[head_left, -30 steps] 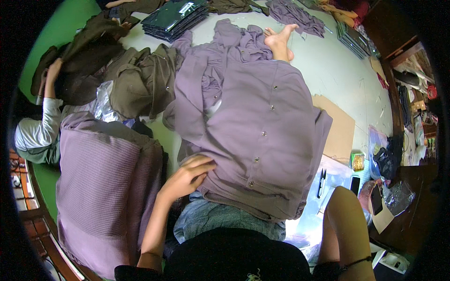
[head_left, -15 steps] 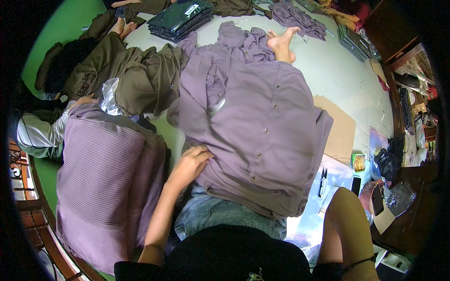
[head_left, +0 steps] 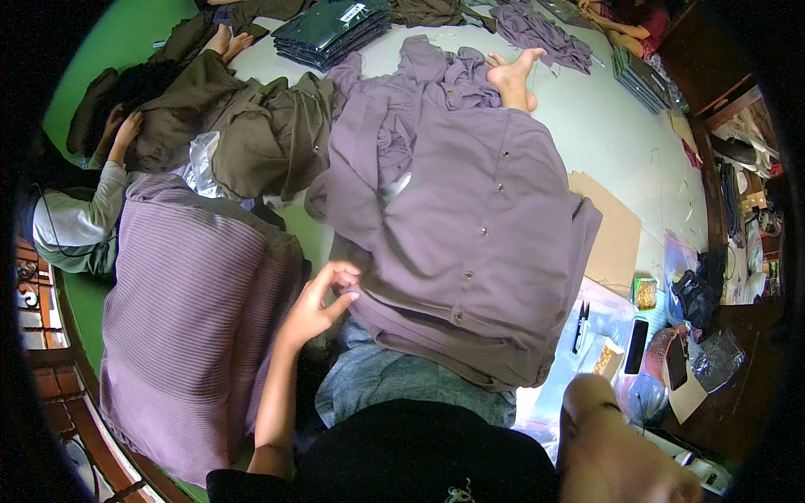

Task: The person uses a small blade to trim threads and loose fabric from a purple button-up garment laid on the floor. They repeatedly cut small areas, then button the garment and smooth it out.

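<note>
A mauve button-front shirt (head_left: 453, 201) lies spread before me, its row of small metal buttons running down the right half. My left hand (head_left: 323, 303) is at the shirt's lower left edge, fingers apart and curved, thumb toward the cloth; it holds nothing. Blue denim (head_left: 394, 381) shows below the hem. My right arm is bent at the lower right. My right hand (head_left: 641, 469) is a blurred shape there, and its fingers cannot be made out. Near that arm lie black thread snips (head_left: 580, 327) and an open box of small golden pieces (head_left: 604, 360).
Left of me stands a tall ribbed mauve cloth pile (head_left: 193, 310). Beyond it a co-worker's hand (head_left: 127, 132) touches brown garments (head_left: 272, 138). Packed dark garments (head_left: 331, 33) are stacked far off. At right are cardboard (head_left: 608, 230), a dark phone (head_left: 636, 345) and a clear container (head_left: 645, 293).
My left hand has let go of the shirt's edge and lifted slightly, fingers opening. My right arm has swung lower, uncovering the box. The co-worker's hand has moved up onto the brown cloth.
</note>
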Tool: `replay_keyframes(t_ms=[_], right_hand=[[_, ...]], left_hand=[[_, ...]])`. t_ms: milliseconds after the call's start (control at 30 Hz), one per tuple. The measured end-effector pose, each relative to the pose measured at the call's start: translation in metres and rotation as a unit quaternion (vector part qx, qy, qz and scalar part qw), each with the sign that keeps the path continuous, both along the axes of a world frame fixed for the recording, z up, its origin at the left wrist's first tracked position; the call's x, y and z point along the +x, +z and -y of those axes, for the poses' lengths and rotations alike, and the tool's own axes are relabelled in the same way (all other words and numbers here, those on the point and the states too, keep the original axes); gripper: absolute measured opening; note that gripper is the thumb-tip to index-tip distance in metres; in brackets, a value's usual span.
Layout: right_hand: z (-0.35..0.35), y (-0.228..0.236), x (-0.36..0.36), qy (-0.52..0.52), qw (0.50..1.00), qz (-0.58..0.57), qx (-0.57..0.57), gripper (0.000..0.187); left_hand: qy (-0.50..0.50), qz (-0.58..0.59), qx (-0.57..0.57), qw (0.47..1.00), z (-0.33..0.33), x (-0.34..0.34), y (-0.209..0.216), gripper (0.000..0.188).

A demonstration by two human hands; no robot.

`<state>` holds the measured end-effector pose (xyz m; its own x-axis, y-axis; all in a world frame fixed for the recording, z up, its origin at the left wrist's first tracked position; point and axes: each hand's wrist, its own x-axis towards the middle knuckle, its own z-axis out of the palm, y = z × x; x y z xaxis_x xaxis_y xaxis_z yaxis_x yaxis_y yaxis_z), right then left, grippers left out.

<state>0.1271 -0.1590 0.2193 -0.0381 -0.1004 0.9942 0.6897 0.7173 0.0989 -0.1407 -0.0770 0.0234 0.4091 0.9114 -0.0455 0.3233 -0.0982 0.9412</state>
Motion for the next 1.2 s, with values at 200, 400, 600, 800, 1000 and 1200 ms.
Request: replay_keyframes(t_ms=[200,400,600,800,1000,1200], right_hand=[[-0.064,-0.143,-0.066,0.182,0.826,-0.020,-0.533,0.040],[-0.083,-0.201,-0.072,0.245,0.660,0.024,-0.710,0.023],[-0.105,-0.180,-0.043,0.223,0.716,-0.131,-0.648,0.019],[-0.098,-0.165,-0.042,0.243,0.724,0.041,-0.644,0.022],[-0.087,-0.179,-0.051,0.227,0.656,0.147,-0.704,0.028],[-0.110,-0.166,-0.028,0.177,0.712,-0.065,-0.676,0.022]], left_hand=[[0.073,0.057,0.035,0.995,0.001,0.011,-0.003,0.034],[0.126,0.009,0.221,0.967,0.013,0.011,-0.008,0.044],[-0.134,-0.129,0.112,0.976,0.024,0.000,-0.015,0.041],[-0.004,-0.040,0.083,0.996,0.019,0.012,-0.012,0.020],[0.085,-0.060,0.205,0.973,0.007,0.033,0.003,0.018],[-0.089,-0.082,0.122,0.985,0.013,0.027,-0.005,0.019]])
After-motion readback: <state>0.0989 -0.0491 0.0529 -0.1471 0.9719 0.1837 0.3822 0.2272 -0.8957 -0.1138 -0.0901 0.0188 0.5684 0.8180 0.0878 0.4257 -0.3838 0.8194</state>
